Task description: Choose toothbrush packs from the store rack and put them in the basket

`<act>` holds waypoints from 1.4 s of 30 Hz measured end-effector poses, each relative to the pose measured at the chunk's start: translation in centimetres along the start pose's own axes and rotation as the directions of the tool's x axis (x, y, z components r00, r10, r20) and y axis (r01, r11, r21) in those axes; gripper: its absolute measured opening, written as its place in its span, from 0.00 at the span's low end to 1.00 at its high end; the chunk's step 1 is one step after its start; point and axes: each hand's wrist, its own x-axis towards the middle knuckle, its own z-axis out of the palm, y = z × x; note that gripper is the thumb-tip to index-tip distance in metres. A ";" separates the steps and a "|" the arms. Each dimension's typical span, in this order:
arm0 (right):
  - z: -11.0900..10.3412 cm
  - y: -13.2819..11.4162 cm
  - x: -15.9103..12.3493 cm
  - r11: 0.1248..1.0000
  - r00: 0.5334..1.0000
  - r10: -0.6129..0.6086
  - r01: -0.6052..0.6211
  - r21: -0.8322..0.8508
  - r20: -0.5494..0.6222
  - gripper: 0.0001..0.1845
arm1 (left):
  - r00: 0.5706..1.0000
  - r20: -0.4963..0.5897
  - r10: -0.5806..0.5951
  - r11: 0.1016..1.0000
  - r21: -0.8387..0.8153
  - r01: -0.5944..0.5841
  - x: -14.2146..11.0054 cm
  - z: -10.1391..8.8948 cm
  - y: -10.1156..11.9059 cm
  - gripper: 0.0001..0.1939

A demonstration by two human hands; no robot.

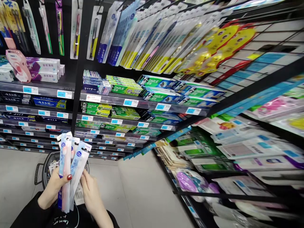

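Observation:
Low in the head view, my left hand (52, 189) is closed around a fan of toothbrush packs (70, 164), thumb with a red nail pressed on their front. The packs are clear and white with blue labels and stand upright. My right hand (89, 190) touches the packs from the right, fingers curled against the rightmost pack. Both sleeves are black.
A black shopping basket (44, 167) with goods in it sits on the pale floor (137, 190) behind my hands. Shelves of toothpaste boxes (152, 91) and hanging toothbrushes (147, 41) fill the wall ahead. A rack of packaged goods (237, 148) runs along the right.

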 end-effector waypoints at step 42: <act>-4.4 5.0 3.9 0.222 0.910 0.409 -0.175 0.959 0.071 0.25 | 0.992 -0.110 0.056 0.995 0.089 -0.046 -0.1 -1.4 -0.5 0.20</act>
